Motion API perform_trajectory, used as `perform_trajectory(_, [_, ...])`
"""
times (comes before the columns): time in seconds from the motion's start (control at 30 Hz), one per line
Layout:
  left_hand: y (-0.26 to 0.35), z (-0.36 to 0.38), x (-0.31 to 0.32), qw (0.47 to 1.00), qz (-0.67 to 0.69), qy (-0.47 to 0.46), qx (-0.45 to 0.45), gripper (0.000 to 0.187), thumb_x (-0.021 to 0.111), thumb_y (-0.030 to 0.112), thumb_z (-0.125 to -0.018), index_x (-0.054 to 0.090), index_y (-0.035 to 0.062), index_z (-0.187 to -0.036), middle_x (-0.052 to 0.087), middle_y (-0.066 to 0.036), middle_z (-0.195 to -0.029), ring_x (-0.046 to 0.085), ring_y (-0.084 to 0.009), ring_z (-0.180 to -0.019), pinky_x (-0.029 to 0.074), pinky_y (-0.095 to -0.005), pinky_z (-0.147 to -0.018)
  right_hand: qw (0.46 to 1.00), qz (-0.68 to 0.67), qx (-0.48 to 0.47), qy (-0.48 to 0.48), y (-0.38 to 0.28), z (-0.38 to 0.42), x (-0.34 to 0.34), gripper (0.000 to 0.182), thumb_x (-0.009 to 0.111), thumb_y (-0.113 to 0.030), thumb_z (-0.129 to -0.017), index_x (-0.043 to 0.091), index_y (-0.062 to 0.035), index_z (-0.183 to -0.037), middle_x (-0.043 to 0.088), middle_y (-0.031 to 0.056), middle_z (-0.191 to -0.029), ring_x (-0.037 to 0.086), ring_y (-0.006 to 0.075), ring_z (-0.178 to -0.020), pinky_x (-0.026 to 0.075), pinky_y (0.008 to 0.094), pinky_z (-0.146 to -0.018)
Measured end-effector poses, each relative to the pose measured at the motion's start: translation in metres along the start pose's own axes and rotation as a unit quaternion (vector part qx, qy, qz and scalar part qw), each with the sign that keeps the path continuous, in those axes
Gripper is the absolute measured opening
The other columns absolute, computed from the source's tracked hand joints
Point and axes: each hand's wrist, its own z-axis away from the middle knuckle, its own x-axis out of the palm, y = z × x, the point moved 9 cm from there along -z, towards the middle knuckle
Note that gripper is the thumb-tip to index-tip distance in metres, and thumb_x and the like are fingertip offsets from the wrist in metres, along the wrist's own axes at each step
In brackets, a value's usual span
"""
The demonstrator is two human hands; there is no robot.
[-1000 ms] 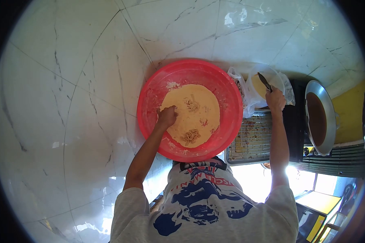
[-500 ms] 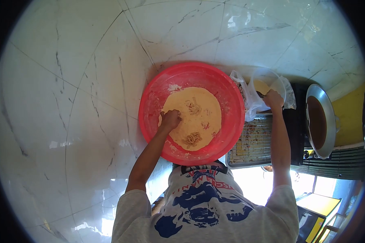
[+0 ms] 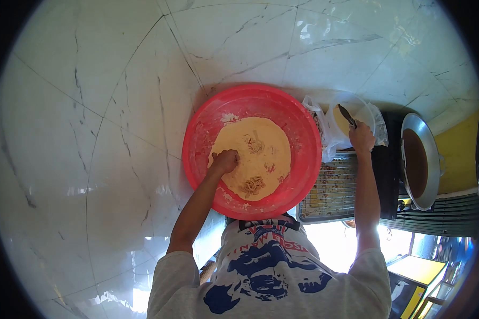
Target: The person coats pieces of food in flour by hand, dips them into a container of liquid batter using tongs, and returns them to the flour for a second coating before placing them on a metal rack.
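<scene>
A wide red basin [image 3: 199,122] holds a layer of pale yellow flour [image 3: 255,173]. Two clumps of thin coated strips lie in it, an upper clump [image 3: 254,143] and a lower clump [image 3: 252,185]. Over the left part of the flour is my left hand [image 3: 226,161], fingers curled closed; whatever they may hold is hidden. My right hand [image 3: 361,137] grips a dark tongs-like utensil [image 3: 347,116], which slants up over a clear round tub [image 3: 338,99] containing cream-coloured liquid [image 3: 339,123].
Plastic bags [image 3: 329,143] sit beside the tub. Below it, a wire rack on a metal tray [image 3: 327,194] has crumbs under it. Further right, a large metal pan [image 3: 435,159] of brown liquid stands by a dark stove [image 3: 384,175]. Marbled tile [image 3: 117,133] surrounds the basin.
My right hand has moved slightly down, and the utensil now points up and left, more of it showing above the liquid. My left hand stays over the flour, its fingers more curled.
</scene>
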Motion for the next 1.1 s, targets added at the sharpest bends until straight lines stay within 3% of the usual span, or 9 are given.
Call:
perform_trajectory(0.07, [-0.004, -0.001, 0.002, 1.000, 0.003, -0.004, -0.005, 0.015, 0.066, 0.016, -0.080, 0.068, 0.0131, -0.095, 0.070, -0.003, -0.098, 0.063, -0.0221, -0.099, 0.031, -0.0508, -0.092, 1.000, -0.008, 0.005, 0.000, 0.003, 0.003, -0.007, 0.029, 0.061, -0.035, -0.086, 0.068, -0.0164, -0.107, 0.069, 0.0161, -0.099, 0.067, 0.0380, -0.092, 0.052, 0.0488, -0.080])
perform_trajectory(0.27, [-0.004, -0.002, -0.001, 1.000, 0.023, 0.006, -0.006, 0.018, 0.069, 0.023, -0.079, 0.068, 0.0128, -0.094, 0.071, -0.004, -0.097, 0.064, -0.0232, -0.098, 0.034, -0.0492, -0.091, 0.989, -0.078, 0.012, 0.128, 0.015, 0.009, -0.038, 0.032, 0.061, -0.035, -0.087, 0.067, -0.0160, -0.111, 0.069, 0.0169, -0.097, 0.066, 0.0398, -0.093, 0.052, 0.0499, -0.079])
perform_trajectory(0.37, [-0.003, -0.002, -0.001, 1.000, 0.028, 0.005, -0.003, 0.019, 0.070, 0.025, -0.079, 0.068, 0.0118, -0.093, 0.071, -0.005, -0.095, 0.065, -0.0236, -0.097, 0.036, -0.0473, -0.090, 1.000, 0.022, -0.004, 0.010, 0.017, 0.002, -0.030, 0.032, 0.060, -0.035, -0.087, 0.067, -0.0156, -0.112, 0.069, 0.0168, -0.097, 0.066, 0.0402, -0.092, 0.053, 0.0500, -0.079])
perform_trajectory(0.57, [-0.002, -0.001, -0.005, 0.998, 0.052, 0.017, 0.007, 0.021, 0.072, 0.026, -0.079, 0.068, 0.0088, -0.090, 0.072, -0.008, -0.088, 0.067, -0.0245, -0.089, 0.044, -0.0438, -0.084, 0.998, -0.019, 0.023, 0.063, 0.023, 0.007, -0.041, 0.032, 0.060, -0.036, -0.087, 0.068, -0.0177, -0.111, 0.069, 0.0173, -0.100, 0.066, 0.0395, -0.094, 0.053, 0.0499, -0.080])
perform_trajectory(0.77, [0.004, -0.001, -0.005, 0.993, 0.116, 0.008, 0.027, 0.017, 0.068, 0.019, -0.081, 0.071, 0.0051, -0.091, 0.072, -0.012, -0.084, 0.069, -0.0257, -0.082, 0.053, -0.0358, -0.076, 1.000, 0.004, 0.000, 0.024, 0.024, 0.006, -0.036, 0.037, 0.060, -0.038, -0.087, 0.066, -0.0200, -0.118, 0.068, 0.0174, -0.104, 0.065, 0.0392, -0.098, 0.052, 0.0501, -0.083])
perform_trajectory(0.97, [0.005, -0.004, -0.005, 0.993, 0.108, 0.008, 0.047, 0.021, 0.068, 0.015, -0.079, 0.072, 0.0033, -0.096, 0.071, -0.016, -0.089, 0.069, -0.0271, -0.087, 0.053, -0.0368, -0.081, 0.999, -0.017, 0.010, 0.028, 0.026, 0.006, -0.038, 0.036, 0.064, -0.035, -0.084, 0.067, -0.0186, -0.117, 0.068, 0.0178, -0.106, 0.065, 0.0386, -0.099, 0.051, 0.0496, -0.085])
perform_trajectory(1.1, [0.003, -0.005, -0.006, 0.989, 0.107, 0.064, 0.080, 0.019, 0.067, 0.010, -0.078, 0.071, 0.0005, -0.094, 0.071, -0.016, -0.091, 0.069, -0.0246, -0.086, 0.053, -0.0342, -0.079, 0.999, -0.034, -0.008, 0.021, 0.018, 0.012, -0.047, 0.038, 0.066, -0.035, -0.082, 0.069, -0.0150, -0.114, 0.067, 0.0186, -0.104, 0.064, 0.0384, -0.100, 0.050, 0.0478, -0.086])
